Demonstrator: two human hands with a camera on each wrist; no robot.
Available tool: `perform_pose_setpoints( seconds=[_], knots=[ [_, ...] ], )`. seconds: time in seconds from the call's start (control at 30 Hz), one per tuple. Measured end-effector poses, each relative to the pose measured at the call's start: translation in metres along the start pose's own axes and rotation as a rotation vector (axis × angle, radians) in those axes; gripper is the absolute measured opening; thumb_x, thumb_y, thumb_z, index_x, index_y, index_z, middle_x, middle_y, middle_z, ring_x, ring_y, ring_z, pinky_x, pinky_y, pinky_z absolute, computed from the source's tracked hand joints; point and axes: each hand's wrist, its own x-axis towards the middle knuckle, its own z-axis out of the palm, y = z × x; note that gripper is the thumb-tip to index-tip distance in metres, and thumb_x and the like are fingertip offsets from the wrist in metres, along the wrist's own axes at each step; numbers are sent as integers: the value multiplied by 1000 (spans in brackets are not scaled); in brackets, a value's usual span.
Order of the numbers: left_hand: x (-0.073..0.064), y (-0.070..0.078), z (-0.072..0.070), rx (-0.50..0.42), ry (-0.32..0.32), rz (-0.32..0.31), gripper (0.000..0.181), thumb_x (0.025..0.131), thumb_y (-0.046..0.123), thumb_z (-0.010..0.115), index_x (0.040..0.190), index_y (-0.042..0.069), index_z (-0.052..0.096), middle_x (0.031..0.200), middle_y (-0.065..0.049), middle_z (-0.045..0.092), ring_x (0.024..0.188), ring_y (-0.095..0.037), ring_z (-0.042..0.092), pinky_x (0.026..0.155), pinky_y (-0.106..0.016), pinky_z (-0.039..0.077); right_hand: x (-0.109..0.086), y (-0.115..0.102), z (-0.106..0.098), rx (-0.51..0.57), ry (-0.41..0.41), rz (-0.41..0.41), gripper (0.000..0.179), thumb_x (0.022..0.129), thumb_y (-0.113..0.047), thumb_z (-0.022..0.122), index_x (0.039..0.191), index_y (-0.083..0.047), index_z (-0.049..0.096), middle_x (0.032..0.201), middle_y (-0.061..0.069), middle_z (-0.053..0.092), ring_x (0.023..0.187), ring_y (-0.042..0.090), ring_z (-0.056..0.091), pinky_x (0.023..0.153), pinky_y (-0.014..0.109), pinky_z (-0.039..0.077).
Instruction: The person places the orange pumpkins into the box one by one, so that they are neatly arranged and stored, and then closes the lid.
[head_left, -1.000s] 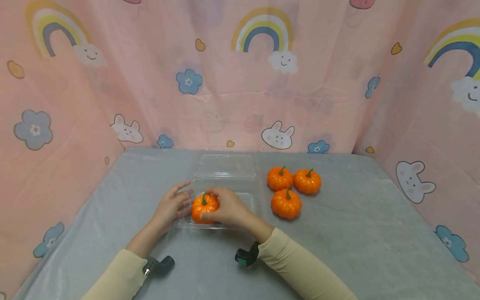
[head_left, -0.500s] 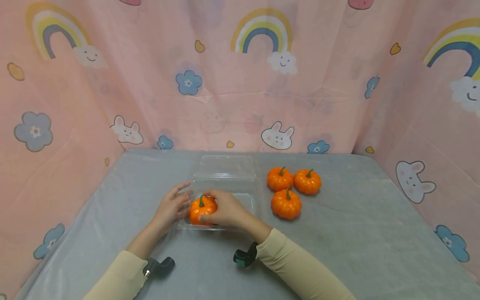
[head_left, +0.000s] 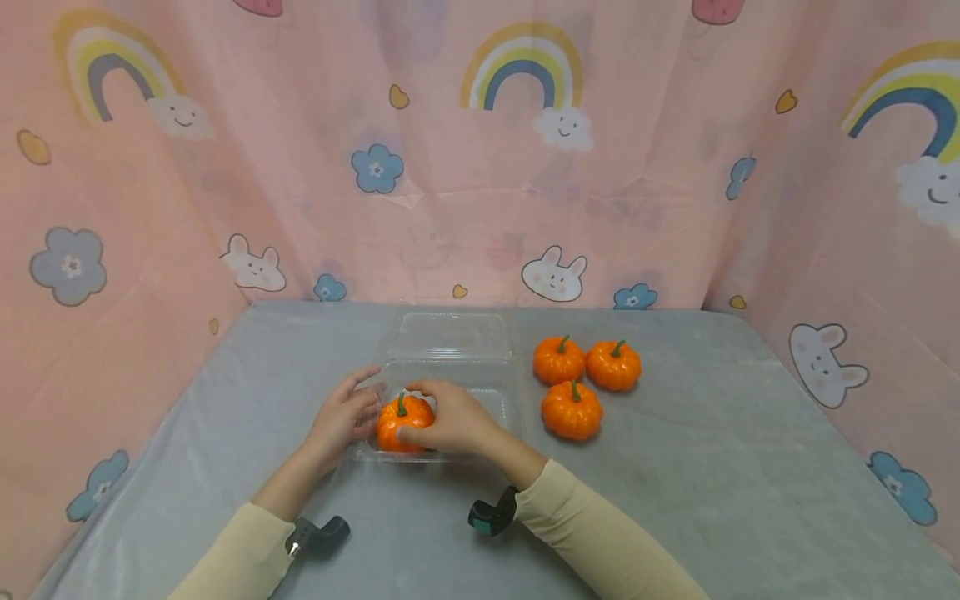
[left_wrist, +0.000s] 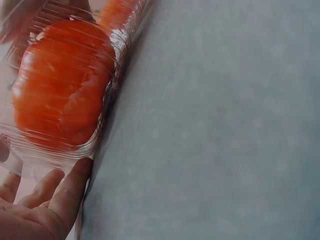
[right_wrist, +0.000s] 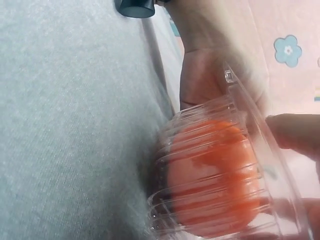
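A clear plastic clamshell container [head_left: 450, 457] lies with its lid [head_left: 453, 335] folded back. Inside, at its front left, sits an orange toy pumpkin [head_left: 392, 429] with a green stem. My right hand [head_left: 463, 421] reaches in from the right, thumb in front of the pumpkin and fingers curved behind it. Some of the pumpkin's far right side shows a gap to the fingers. My left hand [head_left: 341, 427] stays at the container's left side, fingers spread. In the left wrist view, a fingertip [left_wrist: 84, 167] meets the ribbed wall; the pumpkin [left_wrist: 65, 85] shows through the plastic.
Three more orange pumpkins stand in a group right of the container: one in front [head_left: 572, 412], one at back left [head_left: 558, 362] and one at back right [head_left: 614, 367]. A grey cloth [head_left: 712, 467] covers the table; a pink printed curtain [head_left: 660, 167] hangs around it.
The pumpkin under my right hand has moved slightly left and down into the container's front left, with little motion in the last half second. My left hand keeps its place.
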Motion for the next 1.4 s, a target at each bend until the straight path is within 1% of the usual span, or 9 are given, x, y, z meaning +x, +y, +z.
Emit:
perform_pose_setpoints(
  seconds=[0.13, 0.23, 0.37, 0.47, 0.63, 0.87, 1.0, 1.13, 1.4],
  knots=[
    [-1, 0, 0, -1, -7, 7, 49, 101, 18, 41, 149, 18, 33, 152, -18, 37, 129, -37, 47, 82, -26, 53, -5, 0, -3, 45, 21, -14, 60, 79, -39, 71, 132, -15, 57, 132, 6, 60, 119, 27, 56, 97, 47, 48],
    [-2, -1, 1, 2, -10, 9, 49, 101, 19, 41, 149, 18, 32, 152, -18, 37, 130, -38, 46, 84, -27, 53, -10, 0, -6, 65, 38, -8, 59, 79, -40, 70, 132, -16, 57, 134, 6, 59, 121, 30, 55, 98, 51, 46],
    [-2, -1, 1, 2, -4, 5, 49, 101, 19, 41, 149, 17, 32, 152, -18, 38, 126, -35, 50, 83, -26, 53, -16, -1, -12, 52, 67, -18, 59, 80, -40, 70, 132, -16, 57, 136, 5, 58, 124, 30, 53, 101, 52, 44],
    [-1, 0, 2, 6, 2, -1, 49, 101, 19, 41, 149, 17, 32, 151, -18, 38, 124, -31, 51, 83, -26, 53, -21, -1, -16, 15, 88, -29, 57, 81, -41, 70, 132, -18, 58, 135, 2, 58, 126, 28, 53, 102, 50, 43],
    [-1, 0, 2, 19, 5, -3, 49, 101, 20, 42, 149, 17, 32, 151, -18, 39, 121, -28, 54, 81, -25, 53, -28, 0, -26, -39, 106, -16, 56, 81, -44, 69, 132, -22, 58, 136, 0, 58, 126, 25, 53, 102, 49, 44],
    [-2, 1, 1, 20, 8, -6, 49, 101, 20, 42, 149, 18, 31, 151, -18, 39, 111, -19, 58, 79, -24, 53, -37, 1, -41, -47, 117, 14, 57, 82, -45, 68, 133, -23, 57, 139, 0, 55, 129, 26, 50, 104, 50, 43],
    [-2, 1, 1, 15, 6, -6, 50, 101, 20, 42, 150, 18, 31, 151, -19, 38, 113, -20, 57, 81, -25, 53, -41, 4, -48, -59, 128, 42, 56, 82, -43, 69, 133, -25, 56, 140, 0, 54, 129, 25, 50, 104, 51, 42],
    [-1, 1, 2, 14, 10, -5, 50, 101, 19, 42, 149, 18, 31, 151, -19, 39, 116, -22, 56, 81, -24, 53, -45, 8, -54, -73, 162, 67, 56, 81, -44, 71, 132, -26, 57, 139, 0, 55, 128, 25, 50, 103, 51, 43],
    [-3, 2, 5, 24, 40, 10, 50, 99, 17, 43, 148, 16, 34, 148, -19, 43, 106, -16, 60, 74, -21, 54, -55, 19, -67, -125, 241, 70, 56, 79, -46, 72, 130, -26, 59, 137, -3, 57, 127, 23, 52, 102, 49, 44]
  ],
)
